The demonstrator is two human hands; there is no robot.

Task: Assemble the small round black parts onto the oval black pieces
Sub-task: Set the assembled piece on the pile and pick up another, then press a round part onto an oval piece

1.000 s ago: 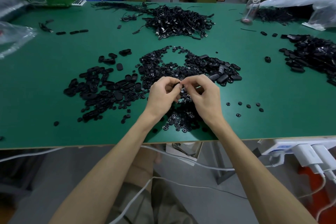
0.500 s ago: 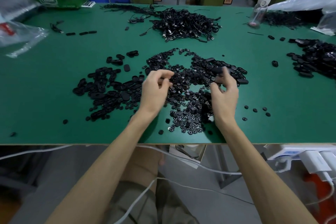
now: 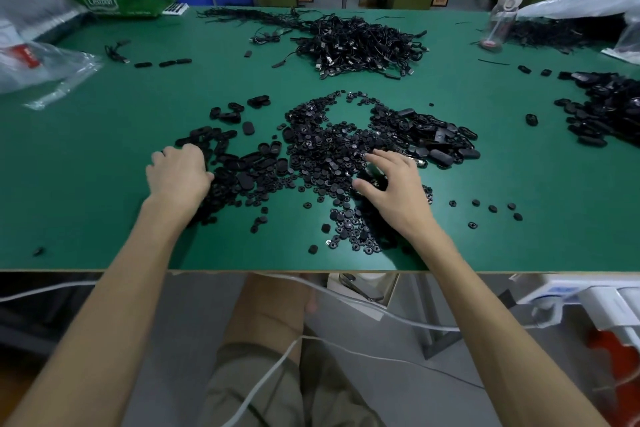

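Plainly, both hands lay on the green surface (image 3: pixel 104 156) mid-way from its near edge: left hand (image 3: pixel 178 175), fingers curled, grip hidden, on the oval pieces (image 3: pixel 242 170); right hand (image 3: pixel 391 184), fingers spread and holding nothing visible, over the round parts (image 3: pixel 322 152). The heaps touched and mingled, so a blind pinch risked lifting two stuck parts or the wrong kind, and a sweep might roll the loose round parts near the edge off it

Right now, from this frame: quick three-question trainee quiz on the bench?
1. True or false: the left hand rests on the oval black pieces.
2. The right hand is over which pile? A) small round black parts B) cable heap C) plastic bag
3. Fill in: the clear bottle stands at the table's far ____ corner.

Key: 1 true; 2 A; 3 right
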